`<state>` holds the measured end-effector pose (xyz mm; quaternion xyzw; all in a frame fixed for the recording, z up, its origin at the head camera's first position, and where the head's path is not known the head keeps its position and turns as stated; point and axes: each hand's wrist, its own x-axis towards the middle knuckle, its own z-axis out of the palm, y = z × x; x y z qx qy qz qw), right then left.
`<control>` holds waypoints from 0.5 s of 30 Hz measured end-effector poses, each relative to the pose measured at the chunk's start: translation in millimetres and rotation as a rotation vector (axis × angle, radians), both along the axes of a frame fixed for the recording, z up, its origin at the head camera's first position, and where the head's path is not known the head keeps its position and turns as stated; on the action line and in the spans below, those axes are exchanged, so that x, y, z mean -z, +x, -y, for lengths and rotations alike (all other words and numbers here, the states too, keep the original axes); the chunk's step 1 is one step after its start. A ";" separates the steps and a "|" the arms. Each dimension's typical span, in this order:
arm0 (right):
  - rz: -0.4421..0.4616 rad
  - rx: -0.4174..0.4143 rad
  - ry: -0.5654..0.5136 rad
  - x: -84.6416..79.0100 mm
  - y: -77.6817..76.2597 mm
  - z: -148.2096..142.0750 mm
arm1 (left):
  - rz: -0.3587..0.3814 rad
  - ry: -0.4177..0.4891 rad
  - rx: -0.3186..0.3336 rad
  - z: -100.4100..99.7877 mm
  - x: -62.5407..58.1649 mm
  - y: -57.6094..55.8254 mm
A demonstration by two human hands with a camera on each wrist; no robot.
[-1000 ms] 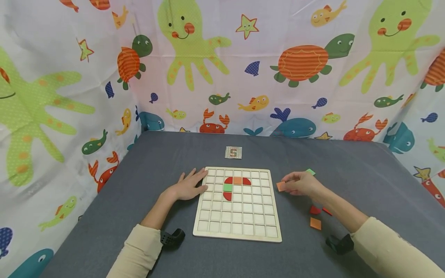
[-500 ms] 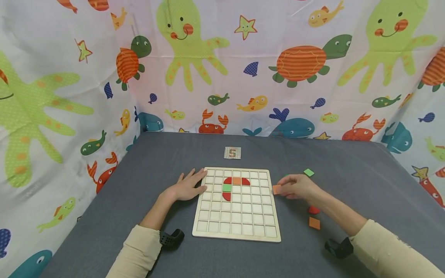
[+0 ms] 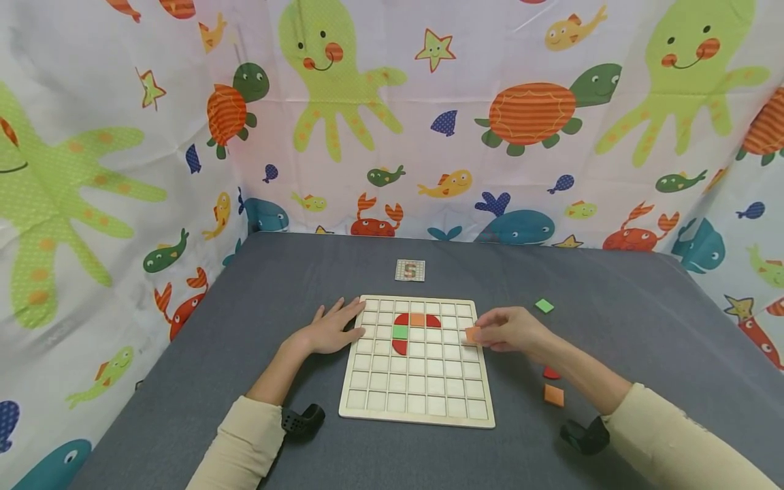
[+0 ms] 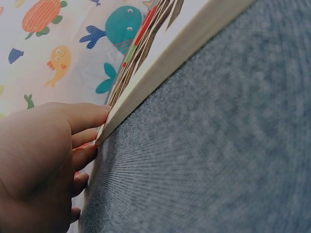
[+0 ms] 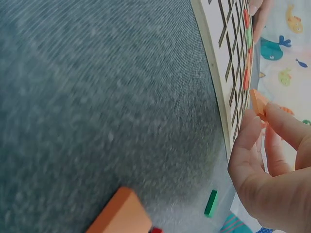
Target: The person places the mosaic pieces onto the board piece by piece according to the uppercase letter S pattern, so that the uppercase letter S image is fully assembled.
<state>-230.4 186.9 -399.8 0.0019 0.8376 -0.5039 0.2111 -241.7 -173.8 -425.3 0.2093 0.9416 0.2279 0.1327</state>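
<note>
A square wooden grid board (image 3: pixel 416 401) lies on the dark table. In its upper cells sit red quarter-round pieces (image 3: pixel 400 347), an orange square (image 3: pixel 418 320) and a green square (image 3: pixel 401 332). My left hand (image 3: pixel 327 331) rests with spread, straight fingers against the board's left edge; the left wrist view shows the fingertips (image 4: pixel 102 114) touching that edge. Over the board's right side my right hand (image 3: pixel 511 331) pinches an orange square tile (image 3: pixel 471 334) between thumb and fingers. In the right wrist view this orange tile (image 5: pixel 258 104) stands tilted at the fingertips.
Loose on the table at right are a green tile (image 3: pixel 544 306), a red piece (image 3: pixel 551 372) partly hidden by the forearm, and an orange tile (image 3: pixel 554 395). A small card with an S pattern (image 3: pixel 410 270) lies behind the board. A printed curtain (image 3: pixel 392 136) hangs behind.
My right hand has moved left with the orange tile, from beside the board to over its right edge. The left hand has stayed in place.
</note>
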 end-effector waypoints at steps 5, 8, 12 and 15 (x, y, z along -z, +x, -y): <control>0.004 0.000 0.002 0.4 -0.8 8.8 | 0.001 0.001 -0.002 0.1 1.1 -0.5; 0.005 -0.005 -0.016 -0.4 -0.6 14.5 | 0.004 -0.001 -0.002 0.7 1.9 -0.7; 0.004 -0.027 -0.039 -1.5 -0.3 22.5 | 0.005 0.001 -0.001 1.5 2.2 -0.5; -0.004 -0.051 -0.054 -0.7 -0.1 28.0 | 0.002 0.005 -0.001 1.4 1.9 -0.3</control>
